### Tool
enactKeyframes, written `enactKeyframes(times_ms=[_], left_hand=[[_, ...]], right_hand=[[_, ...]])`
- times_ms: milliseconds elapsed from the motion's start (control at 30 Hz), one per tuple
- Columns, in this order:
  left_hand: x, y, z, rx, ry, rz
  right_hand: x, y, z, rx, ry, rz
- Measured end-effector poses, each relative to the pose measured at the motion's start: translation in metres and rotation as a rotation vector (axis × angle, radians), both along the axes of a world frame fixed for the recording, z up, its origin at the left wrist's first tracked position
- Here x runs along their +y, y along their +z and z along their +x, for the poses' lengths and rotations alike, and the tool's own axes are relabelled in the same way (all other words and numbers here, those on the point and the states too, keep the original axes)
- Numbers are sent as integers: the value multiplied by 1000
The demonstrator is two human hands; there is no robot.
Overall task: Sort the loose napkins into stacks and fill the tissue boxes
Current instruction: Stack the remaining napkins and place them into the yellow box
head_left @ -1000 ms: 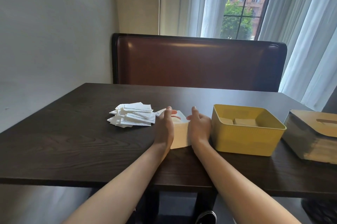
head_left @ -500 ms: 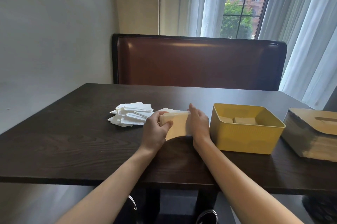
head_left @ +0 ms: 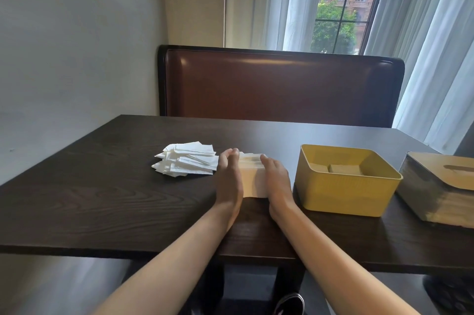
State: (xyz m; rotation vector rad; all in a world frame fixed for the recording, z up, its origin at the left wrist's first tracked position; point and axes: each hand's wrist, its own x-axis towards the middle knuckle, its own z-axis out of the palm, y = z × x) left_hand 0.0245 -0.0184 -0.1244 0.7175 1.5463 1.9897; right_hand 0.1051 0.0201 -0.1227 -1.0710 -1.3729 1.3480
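Dark table (head_left: 102, 186): napkin stack (head_left: 252, 177) between hands (head_left: 254, 178).

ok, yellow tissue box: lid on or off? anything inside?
Off: the yellow tissue box is open-topped, nothing covering it. Not empty: low pale blocks lie on its floor, well below the rim. Cannot tell whether they are napkins.

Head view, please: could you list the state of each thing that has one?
Napkin stack: squared, pressed between both hands.
Loose napkins: messy pile.
Yellow box: open, little inside.
Grey box: lid on.
Left hand: flat against stack.
Right hand: flat against stack.
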Motion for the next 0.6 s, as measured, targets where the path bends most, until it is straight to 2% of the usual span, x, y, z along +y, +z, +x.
enactKeyframes(times_ms=[133,267,600], left_hand=[[7,1,-2,-2,103,-9],[9,-1,-3,82,155,-70],[3,5,-2,-14,-42,-67]], right_hand=[[3,0,2,50,-68,-41],[6,4,2,42,-63,-17],[0,7,0,-15,6,12]])
